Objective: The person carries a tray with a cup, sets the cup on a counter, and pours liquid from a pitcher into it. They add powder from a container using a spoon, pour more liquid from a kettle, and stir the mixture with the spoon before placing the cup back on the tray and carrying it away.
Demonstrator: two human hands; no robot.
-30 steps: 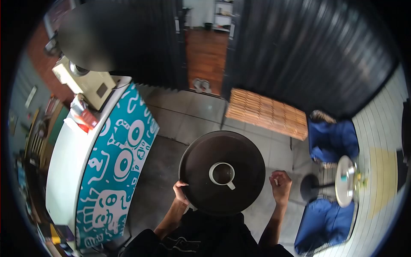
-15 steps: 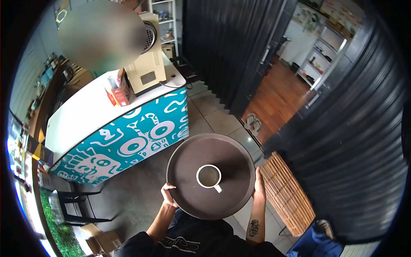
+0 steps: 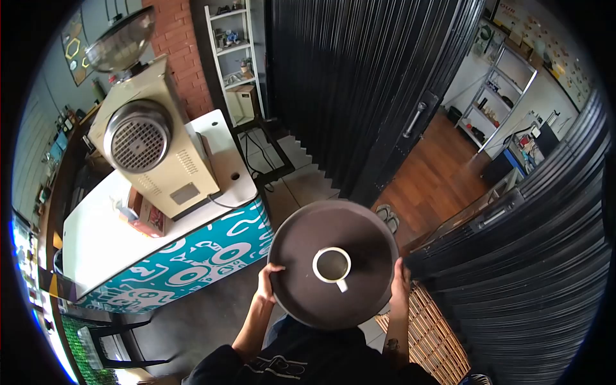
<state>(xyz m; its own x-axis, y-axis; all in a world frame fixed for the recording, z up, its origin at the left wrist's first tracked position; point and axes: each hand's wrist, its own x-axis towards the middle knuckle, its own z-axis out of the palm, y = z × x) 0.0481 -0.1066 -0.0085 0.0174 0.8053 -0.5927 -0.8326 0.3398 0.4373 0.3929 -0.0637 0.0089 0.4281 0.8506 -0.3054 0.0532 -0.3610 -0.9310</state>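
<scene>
**A:** What are the hands on?

**B:** A round dark tray, held level in front of the chest. The left hand grips its left rim, with the thumb hooked over the edge and the fingers underneath. The right hand clasps the right rim, palm pressed to the side. Its fingertips are hidden below.

**A:** Anything riding on it?

**B:** One white cup, upright near the middle, with a dark drink inside. Its handle points back toward the person and slightly to the right. The tray's surface around it is matte brown.

**A:** Where is the person standing?

**B:** Just beside a counter on the left, which has a white top and a teal front covered in white doodles. A beige machine with a round grille stands on it. A red box sits at the machine's base.

**A:** And the room itself?

**B:** There are grey floor tiles underfoot. Ahead, a black ribbed folding door stands partly open onto a room with a wooden floor. A pair of sandals lies at the threshold, just past the tray's far edge. Behind the counter are a brick wall and a white shelf. A slatted wooden mat lies near the right forearm, along the ribbed black wall.
</scene>
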